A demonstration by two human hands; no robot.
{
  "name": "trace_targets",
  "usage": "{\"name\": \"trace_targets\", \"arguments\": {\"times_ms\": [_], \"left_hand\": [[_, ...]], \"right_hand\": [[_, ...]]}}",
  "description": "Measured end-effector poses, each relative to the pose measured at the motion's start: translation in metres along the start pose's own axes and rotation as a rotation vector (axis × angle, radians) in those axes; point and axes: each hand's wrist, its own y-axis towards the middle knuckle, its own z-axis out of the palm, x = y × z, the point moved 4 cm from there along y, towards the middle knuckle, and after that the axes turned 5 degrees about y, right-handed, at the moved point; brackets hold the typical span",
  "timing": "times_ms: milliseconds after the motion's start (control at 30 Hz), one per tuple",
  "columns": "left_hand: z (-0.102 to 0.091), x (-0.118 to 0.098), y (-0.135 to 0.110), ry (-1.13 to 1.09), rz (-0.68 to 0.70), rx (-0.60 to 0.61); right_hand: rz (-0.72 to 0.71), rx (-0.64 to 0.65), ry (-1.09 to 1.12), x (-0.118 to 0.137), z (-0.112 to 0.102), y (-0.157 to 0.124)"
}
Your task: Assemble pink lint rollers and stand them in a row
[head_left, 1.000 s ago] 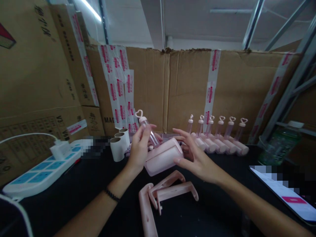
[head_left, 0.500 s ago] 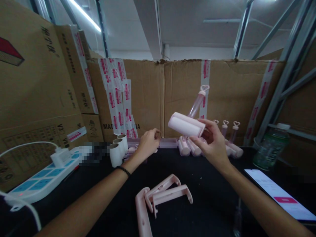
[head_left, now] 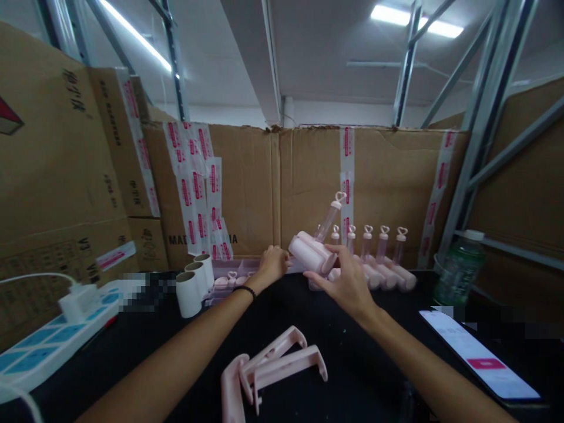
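My right hand [head_left: 346, 281] grips a pink lint roller [head_left: 311, 252] with a clear heart-topped handle, holding it low at the left end of a row of finished pink rollers [head_left: 388, 275] against the cardboard wall. My left hand [head_left: 273, 263] reaches forward with curled fingers over a shallow pink tray [head_left: 238, 269] of small heart-topped parts; what it holds, if anything, is hidden. Three white cardboard tubes [head_left: 194, 282] stand left of the tray. Loose pink roller frames [head_left: 268, 367] lie on the black table near me.
A white and blue power strip [head_left: 48, 338] with a plugged charger lies at the left. A phone [head_left: 480, 358] with a lit screen lies at the right, a green bottle [head_left: 458, 267] behind it. Taped cardboard boxes [head_left: 264, 188] wall the back and left.
My right hand has lowered the assembled roller from mid-air toward the left end of the finished row. My left hand has stayed at the tray. The camera tilted up.
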Motion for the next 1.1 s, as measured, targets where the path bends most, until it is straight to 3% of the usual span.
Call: {"name": "trace_targets", "arguments": {"times_ms": [200,300,400,533,667,1100], "left_hand": [[-0.075,0.028,-0.011,-0.103,-0.131,-0.304],[-0.109,0.043,-0.036,-0.092,-0.216,-0.485],[-0.123,0.048,-0.065,-0.059,-0.238,-0.593],[-0.122,0.038,-0.094,0.060,-0.175,-0.676],[-0.115,0.029,-0.105,0.117,-0.150,-0.675],[-0.078,0.011,-0.111,0.059,0.048,-0.573]], "right_hand": [[0.091,-0.111,-0.047,0.004,-0.011,0.002],[0.057,-0.003,-0.124,0.010,0.002,-0.002],[-0.012,0.175,-0.266,0.013,0.030,-0.008],[-0.145,0.362,-0.497,0.015,0.071,-0.014],[-0.191,0.435,-0.662,0.010,0.093,-0.014],[-0.171,0.445,-0.726,-0.017,0.108,-0.021]]}}
